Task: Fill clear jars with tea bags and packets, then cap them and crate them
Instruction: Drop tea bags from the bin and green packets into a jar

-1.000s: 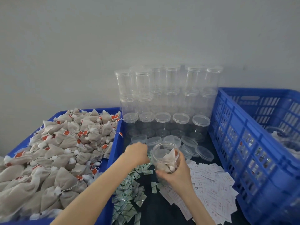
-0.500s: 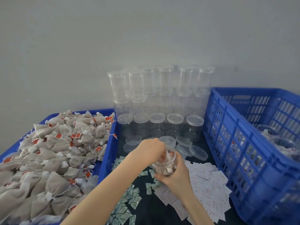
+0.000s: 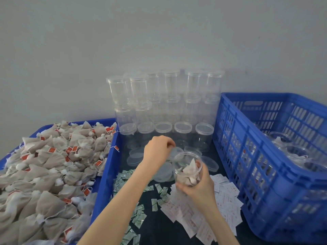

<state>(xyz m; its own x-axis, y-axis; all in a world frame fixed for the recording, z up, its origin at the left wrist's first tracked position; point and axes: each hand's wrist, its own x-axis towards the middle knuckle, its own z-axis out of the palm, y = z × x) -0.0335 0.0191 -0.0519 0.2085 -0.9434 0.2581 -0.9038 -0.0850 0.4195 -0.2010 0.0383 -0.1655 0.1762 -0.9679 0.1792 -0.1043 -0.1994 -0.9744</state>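
Since half a second ago the left hand (image 3: 157, 150) has lifted off the mouth of the jar (image 3: 188, 167) and now hovers at about ten o'clock from it, its fingers curled; I cannot tell if they pinch anything. Going from large to small: the blue crate (image 3: 265, 174) with capped jars inside stands at three o'clock from the jar; the blue tray of tea bags (image 3: 53, 167) lies at nine o'clock. The right hand (image 3: 196, 188) grasps the open jar from below, tilted, its mouth toward eleven o'clock, with tea bags already inside. The loose lids (image 3: 138, 154) lie just beyond and below the left hand, the nearer hand, so I judge capping comes next.
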